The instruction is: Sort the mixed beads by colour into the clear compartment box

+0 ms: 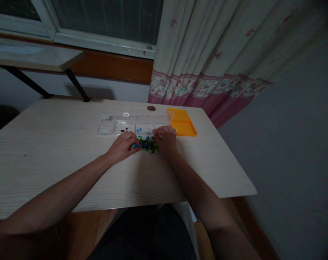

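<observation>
A small pile of tiny coloured pieces (147, 144), green, blue and dark, lies on the pale wooden table (58, 159). My left hand (123, 144) rests with curled fingers on the pile's left side. My right hand (166, 138) sits at the pile's right side, pinching a thin stick-like tool (159, 135). Just behind the pile lies a clear compartment tray (131, 124); one cell holds a few blue pieces (139, 130), another a few dark ones (123, 130).
An orange lid or tray (182, 122) lies right of the clear tray near the table's far edge. A dark round cable hole (151, 108) is behind. A curtain (207, 54) hangs at the back right, a shelf (30, 54) at the back left.
</observation>
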`<state>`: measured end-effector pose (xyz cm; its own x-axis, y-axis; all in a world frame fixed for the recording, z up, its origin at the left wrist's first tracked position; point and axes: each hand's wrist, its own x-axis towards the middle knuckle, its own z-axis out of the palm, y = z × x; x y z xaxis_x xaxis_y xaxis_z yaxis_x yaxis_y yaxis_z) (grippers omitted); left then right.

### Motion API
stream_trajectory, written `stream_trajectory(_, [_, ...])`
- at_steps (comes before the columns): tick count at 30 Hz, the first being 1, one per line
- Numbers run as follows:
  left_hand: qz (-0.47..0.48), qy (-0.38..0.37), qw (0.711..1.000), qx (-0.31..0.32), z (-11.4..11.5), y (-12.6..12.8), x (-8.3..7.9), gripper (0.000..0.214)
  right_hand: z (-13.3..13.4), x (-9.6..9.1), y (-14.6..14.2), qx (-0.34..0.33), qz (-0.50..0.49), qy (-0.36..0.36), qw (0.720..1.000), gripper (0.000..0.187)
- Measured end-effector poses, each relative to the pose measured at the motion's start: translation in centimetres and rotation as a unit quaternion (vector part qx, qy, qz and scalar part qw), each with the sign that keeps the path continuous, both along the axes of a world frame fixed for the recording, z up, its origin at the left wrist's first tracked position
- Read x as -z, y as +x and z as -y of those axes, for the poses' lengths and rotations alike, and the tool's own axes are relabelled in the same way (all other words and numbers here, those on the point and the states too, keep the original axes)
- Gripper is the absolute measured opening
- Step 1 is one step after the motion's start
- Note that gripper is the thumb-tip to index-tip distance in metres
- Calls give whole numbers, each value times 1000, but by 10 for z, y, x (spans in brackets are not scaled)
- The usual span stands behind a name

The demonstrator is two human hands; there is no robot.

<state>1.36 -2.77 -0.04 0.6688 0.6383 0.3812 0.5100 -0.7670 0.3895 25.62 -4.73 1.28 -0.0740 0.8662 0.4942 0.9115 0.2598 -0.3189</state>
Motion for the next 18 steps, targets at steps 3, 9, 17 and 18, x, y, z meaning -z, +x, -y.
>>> stream_trajectory(3, [9, -10, 1000, -2, -1, 0, 0, 16, 0, -1, 0, -1, 0, -4, 1000, 26])
stream_trajectory(9, [35, -29, 999, -12, -4, -1, 3, 17, 1, 0, -2, -17, 3, -3, 1000, 26])
stream_trajectory(17, [50, -28, 998, -19, -4, -1, 1, 18, 4, -1, -9, -73, 25, -16, 997, 22])
stream_trajectory(18, [61, -28, 997, -25, -4, -1, 1, 19, 5, -1, -9, -80, 28, -18, 996, 21])
